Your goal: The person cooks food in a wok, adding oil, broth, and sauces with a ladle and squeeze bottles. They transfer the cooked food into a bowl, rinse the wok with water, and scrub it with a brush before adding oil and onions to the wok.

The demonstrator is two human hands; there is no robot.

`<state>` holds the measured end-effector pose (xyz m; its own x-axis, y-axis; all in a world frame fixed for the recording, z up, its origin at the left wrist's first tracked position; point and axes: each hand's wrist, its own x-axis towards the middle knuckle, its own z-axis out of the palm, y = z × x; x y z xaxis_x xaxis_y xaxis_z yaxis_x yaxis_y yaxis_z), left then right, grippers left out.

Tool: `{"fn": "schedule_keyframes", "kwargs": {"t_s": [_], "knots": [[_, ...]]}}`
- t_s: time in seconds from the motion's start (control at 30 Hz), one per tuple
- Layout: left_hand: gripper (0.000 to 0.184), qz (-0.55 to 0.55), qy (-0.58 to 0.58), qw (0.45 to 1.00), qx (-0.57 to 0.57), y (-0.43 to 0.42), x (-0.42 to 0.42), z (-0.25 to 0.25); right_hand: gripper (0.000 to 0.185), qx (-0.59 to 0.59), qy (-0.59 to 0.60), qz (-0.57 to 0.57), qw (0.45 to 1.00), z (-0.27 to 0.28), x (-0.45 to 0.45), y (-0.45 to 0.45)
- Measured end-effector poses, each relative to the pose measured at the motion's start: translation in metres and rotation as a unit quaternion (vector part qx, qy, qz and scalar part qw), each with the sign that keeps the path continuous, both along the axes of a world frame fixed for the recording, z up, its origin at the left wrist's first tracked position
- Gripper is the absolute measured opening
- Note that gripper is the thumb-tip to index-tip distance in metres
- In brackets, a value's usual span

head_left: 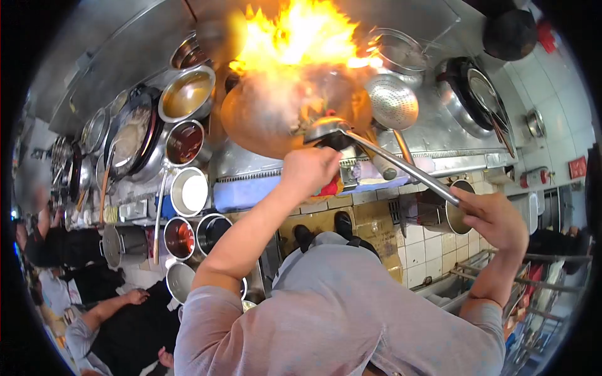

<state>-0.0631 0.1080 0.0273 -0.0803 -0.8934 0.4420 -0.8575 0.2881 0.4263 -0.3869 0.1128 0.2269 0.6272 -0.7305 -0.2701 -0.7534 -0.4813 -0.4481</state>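
Note:
A large wok (pixel 251 128) sits on the range with tall flames (pixel 301 37) rising from its far side. Food and smoke show inside it, partly blurred. My left hand (pixel 310 170) is closed at the wok's near rim, with a red and yellow cloth (pixel 332 185) just below; the exact grip is hidden under the fingers. My right hand (pixel 495 218) is wrapped round the end of a long ladle handle (pixel 407 168). The ladle's bowl (pixel 326 128) is over the wok's near edge, close to my left hand.
A perforated strainer (pixel 393 103) lies right of the wok. At left stand a bowl of yellow liquid (pixel 187 94), a pot of dark red sauce (pixel 185 142) and a white container (pixel 189 192). A metal pot (pixel 458 210) is below my right hand. Other people work at far left.

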Motion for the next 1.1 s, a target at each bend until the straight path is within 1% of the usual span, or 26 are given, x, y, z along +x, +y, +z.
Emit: {"fn": "schedule_keyframes", "kwargs": {"t_s": [0.07, 0.1, 0.17, 0.23, 0.3, 0.33, 0.4, 0.47, 0.53, 0.57, 0.6, 0.63, 0.67, 0.7, 0.73, 0.77, 0.8, 0.83, 0.87, 0.9, 0.93, 0.97, 1.0, 1.03, 1.07, 1.1], "knots": [[0.020, -0.008, 0.005, 1.000, -0.023, 0.010, -0.006, 0.018, 0.059, 0.054, 0.081, -0.008, 0.995, 0.018, 0.011, -0.004], [0.020, -0.003, 0.005, 1.000, -0.029, 0.002, -0.005, 0.014, 0.055, 0.014, 0.026, 0.044, 0.999, 0.008, 0.017, -0.013], [0.020, 0.012, 0.011, 1.000, -0.019, -0.028, 0.004, -0.005, 0.053, -0.004, 0.000, 0.031, 1.000, -0.026, 0.047, -0.035], [0.021, 0.038, 0.038, 0.997, -0.050, -0.043, 0.006, -0.042, 0.050, -0.097, -0.005, 0.065, 0.993, -0.086, 0.073, -0.061], [0.021, 0.045, 0.042, 0.997, -0.051, -0.043, 0.004, -0.079, 0.048, -0.112, -0.003, -0.022, 0.993, -0.131, 0.111, -0.070], [0.021, 0.031, 0.054, 0.997, -0.045, -0.032, -0.001, -0.091, 0.048, -0.114, -0.004, -0.022, 0.993, -0.143, 0.120, -0.074], [0.022, 0.016, 0.067, 0.997, -0.034, -0.001, -0.011, -0.099, 0.045, -0.164, -0.087, -0.073, 0.980, -0.158, 0.131, -0.074], [0.022, -0.017, 0.049, 0.996, 0.073, 0.023, -0.016, -0.093, 0.048, -0.152, -0.096, -0.084, 0.980, -0.146, 0.127, -0.067], [0.023, -0.018, 0.041, 0.997, 0.061, 0.015, -0.011, -0.072, 0.049, -0.211, -0.204, -0.054, 0.955, -0.145, 0.111, -0.055], [0.024, 0.001, 0.023, 0.997, 0.068, 0.002, -0.005, -0.062, 0.049, -0.206, -0.202, -0.058, 0.956, -0.140, 0.101, -0.044], [0.024, 0.019, 0.005, 0.997, 0.075, -0.011, -0.001, -0.057, 0.049, -0.005, -0.248, -0.164, 0.955, -0.123, 0.094, -0.031], [0.024, 0.014, 0.003, 0.997, 0.075, -0.026, 0.006, -0.062, 0.048, 0.191, -0.286, -0.260, 0.902, -0.113, 0.090, -0.021], [0.025, 0.018, 0.015, 0.999, 0.034, -0.043, 0.014, -0.071, 0.048, 0.187, -0.290, -0.263, 0.901, -0.120, 0.088, -0.013], [0.026, 0.021, 0.028, 0.999, -0.008, -0.055, 0.021, -0.077, 0.049, 0.294, -0.429, -0.296, 0.801, -0.136, 0.087, -0.005], [0.026, 0.013, 0.026, 1.000, -0.010, -0.061, 0.023, -0.076, 0.050, 0.389, -0.551, -0.315, 0.668, -0.152, 0.087, 0.002], [0.027, 0.034, 0.006, 0.999, -0.005, -0.064, 0.025, -0.077, 0.043, 0.434, -0.516, -0.328, 0.662, -0.166, 0.086, 0.008], [0.029, 0.053, -0.015, 0.998, -0.002, -0.069, 0.026, -0.078, 0.031, 0.437, -0.502, -0.303, 0.682, -0.168, 0.086, 0.017], [0.031, 0.063, -0.012, 0.998, 0.008, -0.078, 0.029, -0.093, 0.025, 0.447, -0.520, -0.303, 0.662, -0.166, 0.081, 0.022], [0.030, 0.070, -0.053, 0.996, -0.026, -0.082, 0.035, -0.107, 0.019, 0.453, -0.539, -0.308, 0.640, -0.163, 0.073, 0.029], [0.030, 0.065, -0.090, 0.992, -0.064, -0.091, 0.038, -0.114, 0.027, 0.471, -0.544, -0.307, 0.624, -0.167, 0.061, 0.036], [0.025, 0.086, -0.091, 0.975, -0.183, -0.087, 0.033, -0.106, 0.035, 0.475, -0.555, -0.313, 0.607, -0.173, 0.046, 0.044], [0.021, 0.123, 0.007, 0.980, -0.156, -0.073, 0.014, -0.080, 0.035, 0.467, -0.575, -0.318, 0.592, -0.178, 0.033, 0.051], [0.027, 0.136, -0.049, 0.986, -0.084, -0.066, 0.014, -0.088, 0.035, 0.454, -0.593, -0.342, 0.571, -0.175, 0.023, 0.062], [0.030, 0.094, 0.029, 0.981, -0.170, -0.049, -0.007, -0.073, 0.036, 0.443, -0.615, -0.367, 0.540, -0.177, 0.011, 0.072], [0.030, 0.061, -0.020, 0.984, -0.163, -0.028, -0.032, -0.054, 0.038, 0.414, -0.619, -0.396, 0.537, -0.173, 0.000, 0.081], [0.026, -0.043, 0.067, 0.992, -0.103, -0.007, -0.048, -0.068, 0.039, 0.388, -0.621, -0.426, 0.531, -0.173, -0.014, 0.089]]}}
